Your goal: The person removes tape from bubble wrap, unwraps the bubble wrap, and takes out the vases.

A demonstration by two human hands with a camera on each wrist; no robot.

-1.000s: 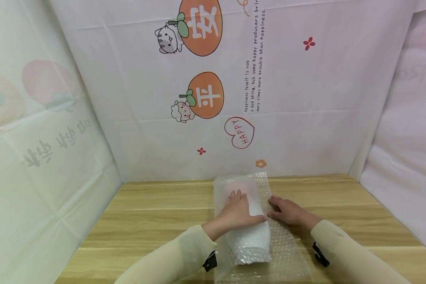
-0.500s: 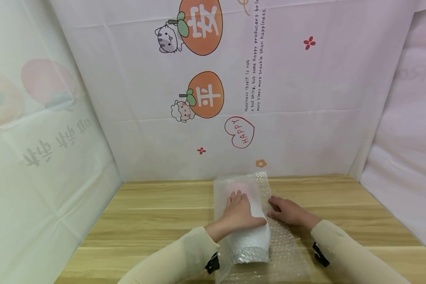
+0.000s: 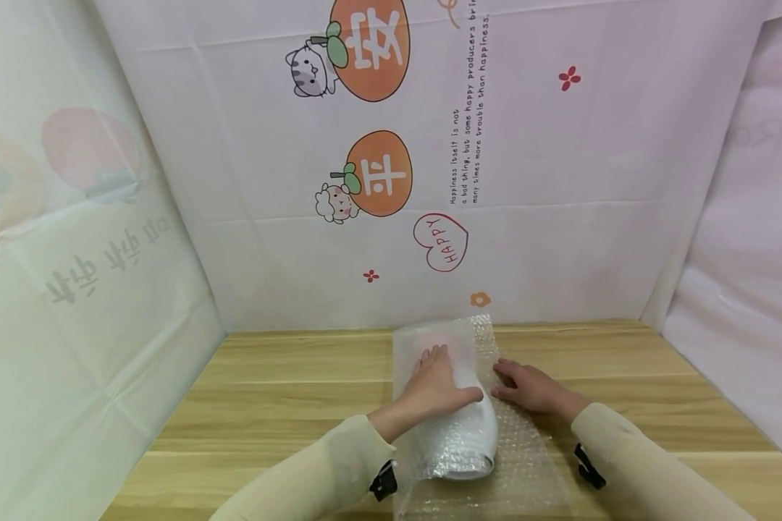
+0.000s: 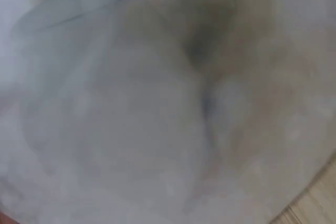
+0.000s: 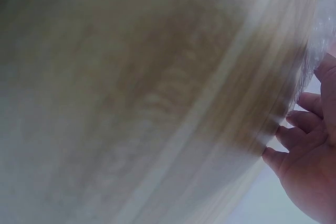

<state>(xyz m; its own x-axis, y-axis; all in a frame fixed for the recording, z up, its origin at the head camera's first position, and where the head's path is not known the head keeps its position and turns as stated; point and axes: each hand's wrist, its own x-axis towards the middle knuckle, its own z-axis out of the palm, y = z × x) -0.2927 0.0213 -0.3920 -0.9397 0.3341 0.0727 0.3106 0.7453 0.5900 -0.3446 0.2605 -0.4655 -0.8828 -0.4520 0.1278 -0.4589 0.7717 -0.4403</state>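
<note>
A white, smooth, rounded object (image 3: 485,427) lies lengthwise on a sheet of bubble wrap (image 3: 521,463). One layer of the wrap is folded over it, and its bare right side and near end show; its kind is hidden by the wrap. My left hand (image 3: 433,387) rests on the covered object with the fingers straight and the thumb spread to the right. Just right of the object, my right hand (image 3: 528,387) touches the flat part of the wrap with loosely bent fingertips. The right wrist view shows those fingers (image 5: 304,121) against the wrap's edge.
The wood-grain table (image 3: 287,405) extends to both sides of the wrap. A white printed cloth (image 3: 528,253) stands behind it, and further cloths hang left and right. Black straps (image 3: 384,481) sit at both sleeves.
The near end of the folded wrap has slid off the white object, baring its rounded end and right side. My left hand has shifted slightly; the right has stayed in place.
</note>
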